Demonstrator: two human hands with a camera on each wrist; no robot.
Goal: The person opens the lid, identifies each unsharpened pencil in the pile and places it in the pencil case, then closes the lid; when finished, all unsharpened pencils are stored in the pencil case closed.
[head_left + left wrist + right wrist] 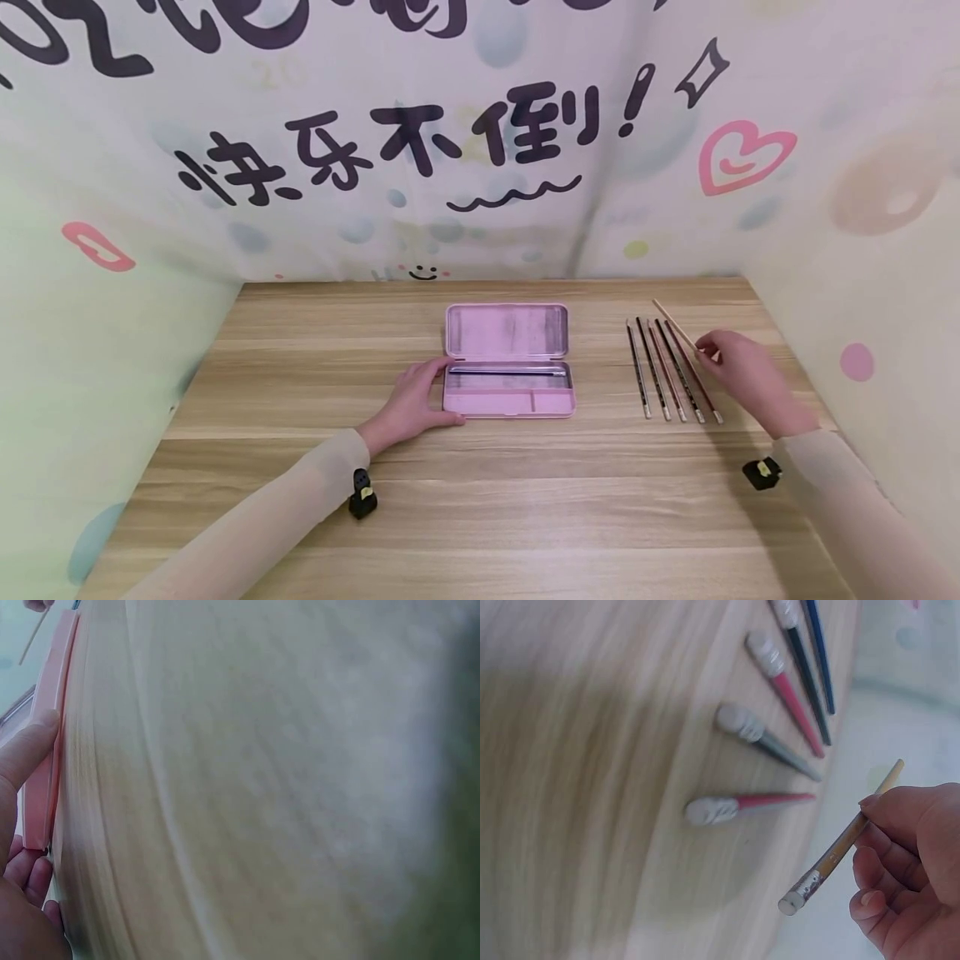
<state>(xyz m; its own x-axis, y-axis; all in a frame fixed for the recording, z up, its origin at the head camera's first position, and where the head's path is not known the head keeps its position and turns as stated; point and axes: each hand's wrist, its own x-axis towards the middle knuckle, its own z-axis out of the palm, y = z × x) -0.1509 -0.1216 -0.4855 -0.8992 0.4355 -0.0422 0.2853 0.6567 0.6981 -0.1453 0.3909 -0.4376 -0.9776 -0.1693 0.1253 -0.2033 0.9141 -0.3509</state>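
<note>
An open pink pencil case (480,405) lies on the table, its lid (506,332) tipped back. One dark pencil (510,372) is inside, along the rear compartment. My left hand (405,407) grips the case's left end, thumb at the front edge and fingers toward the back corner. In the left wrist view, the thumb (34,746) presses the case's pink side (46,690). Between thumb and fingertips, my right hand (738,375) pinches a tan pencil (840,847) with a metal ferrule and whitish eraser. It is held slanted, above the table beside the other pencils.
Several dark and red pencils (638,367) lie side by side to the right of the case, eraser ends toward me. The wooden table (480,517) meets printed cloth walls (360,233) at the back and both sides.
</note>
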